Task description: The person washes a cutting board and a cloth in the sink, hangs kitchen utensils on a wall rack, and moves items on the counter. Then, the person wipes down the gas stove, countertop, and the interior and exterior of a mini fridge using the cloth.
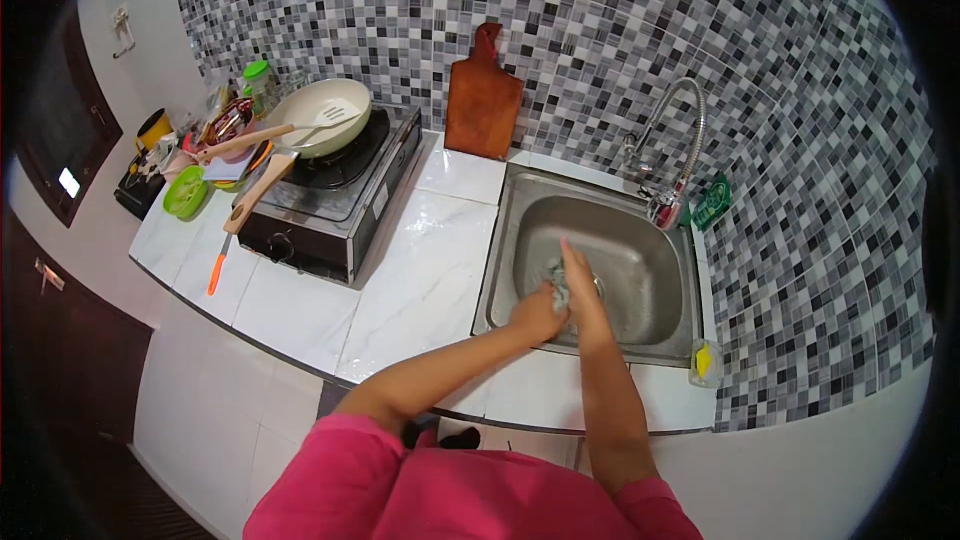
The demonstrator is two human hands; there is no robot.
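Over the front left part of the steel sink point(640, 315), my left hand point(540, 314) is closed around a crumpled greyish-green cloth point(558, 285). Right beside it, my right hand point(577, 275) presses against the cloth from the right, its fingers pointing up and away from me. The fingers are partly blurred, and the cloth lies between the two hands. Behind the sink rises a tap point(690, 125) with a flexible metal neck; no running water can be made out.
A wooden cutting board point(484, 105) leans on the tiled wall. Left stands a stove point(330, 210) with a cream pan point(318, 150) and spatulas. A green bottle point(712, 204) is behind the sink, and a small container with a yellow item point(705, 362) at its right corner.
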